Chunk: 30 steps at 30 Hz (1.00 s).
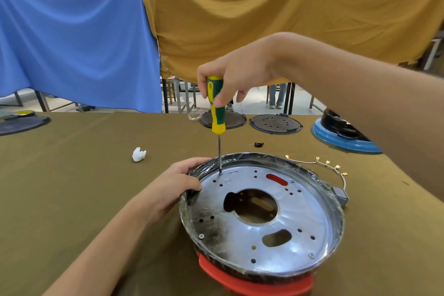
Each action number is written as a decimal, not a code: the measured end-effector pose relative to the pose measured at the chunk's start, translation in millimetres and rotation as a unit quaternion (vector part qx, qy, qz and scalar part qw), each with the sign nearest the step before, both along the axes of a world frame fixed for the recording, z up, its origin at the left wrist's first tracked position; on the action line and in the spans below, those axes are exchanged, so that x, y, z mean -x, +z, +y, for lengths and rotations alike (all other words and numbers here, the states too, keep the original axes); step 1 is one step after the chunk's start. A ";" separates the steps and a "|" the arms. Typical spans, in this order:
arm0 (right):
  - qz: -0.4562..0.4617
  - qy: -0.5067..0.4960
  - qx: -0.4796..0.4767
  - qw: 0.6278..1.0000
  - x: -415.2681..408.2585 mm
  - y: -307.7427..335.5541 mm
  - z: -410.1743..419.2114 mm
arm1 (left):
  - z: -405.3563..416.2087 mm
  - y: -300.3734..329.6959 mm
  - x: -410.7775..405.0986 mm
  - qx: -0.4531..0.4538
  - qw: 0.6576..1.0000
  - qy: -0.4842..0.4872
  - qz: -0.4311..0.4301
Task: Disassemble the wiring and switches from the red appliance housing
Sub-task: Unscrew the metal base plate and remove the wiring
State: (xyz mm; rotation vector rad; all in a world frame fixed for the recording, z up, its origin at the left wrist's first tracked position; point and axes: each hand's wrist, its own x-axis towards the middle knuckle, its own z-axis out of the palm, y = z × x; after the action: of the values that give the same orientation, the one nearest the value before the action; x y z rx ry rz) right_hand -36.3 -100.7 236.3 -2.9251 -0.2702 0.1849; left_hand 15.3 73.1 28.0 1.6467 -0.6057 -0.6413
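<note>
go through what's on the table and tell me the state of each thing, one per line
screwdriver: upright, tip down at the plate's far left edge
right hand: grips the screwdriver handle
left hand: holds the housing's left rim
metal plate: seated in the housing, screws visible
red housing: resting on the table
wire harness: loose, lying beside the housing
white scrap: lying apart, untouched

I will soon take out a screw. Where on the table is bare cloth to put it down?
Bare cloth lies left of the left hand, below the white scrap. Crowded: the far edge with the black lids, and right of the housing by the wires.
</note>
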 end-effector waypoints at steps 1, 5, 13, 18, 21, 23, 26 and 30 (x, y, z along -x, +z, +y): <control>0.019 0.002 -0.032 0.999 0.8 0.8 -0.6 | 0.3 0.0 -0.5 -0.001 1.000 -0.001 0.001; -0.021 -0.039 0.015 0.999 0.9 -5.2 10.3 | -0.1 -1.3 -1.3 0.005 1.000 -0.003 0.004; -0.127 -0.053 0.224 0.965 -6.9 -11.2 14.7 | 0.4 -1.4 -1.9 0.008 1.000 -0.007 0.007; -0.036 0.020 0.019 0.999 -0.4 -2.4 -0.5 | -0.1 -0.4 0.5 0.011 1.000 -0.011 0.007; -0.030 -0.011 -0.026 0.999 1.4 -7.4 -4.0 | -0.2 -0.4 1.3 0.012 1.000 -0.006 0.008; -0.056 -0.065 0.078 0.993 2.3 -11.9 -1.1 | -0.2 0.2 1.5 0.009 1.000 -0.002 0.007; -0.162 -0.127 0.300 0.932 -1.0 -18.2 3.5 | -0.5 0.9 2.4 0.002 1.000 0.002 0.004; -0.123 -0.027 0.163 0.979 -3.6 -14.9 -4.2 | -0.4 1.7 4.9 0.005 1.000 0.008 0.000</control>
State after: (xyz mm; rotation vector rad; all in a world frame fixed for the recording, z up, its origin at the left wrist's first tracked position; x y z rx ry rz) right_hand -32.6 -104.9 221.4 -3.2787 -0.2137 -0.1581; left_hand 10.3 72.7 29.7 1.6408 -0.5936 -0.6259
